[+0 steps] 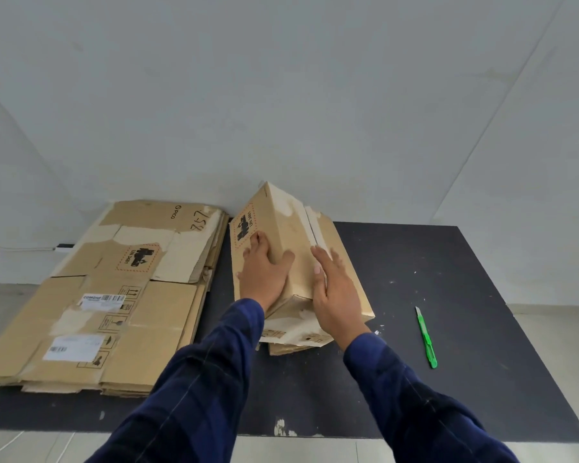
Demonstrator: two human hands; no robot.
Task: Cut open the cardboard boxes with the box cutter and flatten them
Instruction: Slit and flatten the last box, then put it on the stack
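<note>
A brown cardboard box (pixel 281 215) stands skewed and partly collapsed on the black mat (pixel 448 279), its top ridge leaning left. My left hand (pixel 264 272) lies on its left face with the thumb over the ridge. My right hand (pixel 335 289) presses flat on the right face, fingers straight. The box's lower flaps (pixel 295 332) stick out toward me under my wrists. A green box cutter (pixel 427 339) lies on the mat to the right of the box, apart from both hands.
A stack of flattened cardboard boxes (pixel 114 295) lies at the left, partly on the mat and partly on the pale floor. A white wall rises just behind. A white cable (pixel 17 247) runs along the wall's foot at left.
</note>
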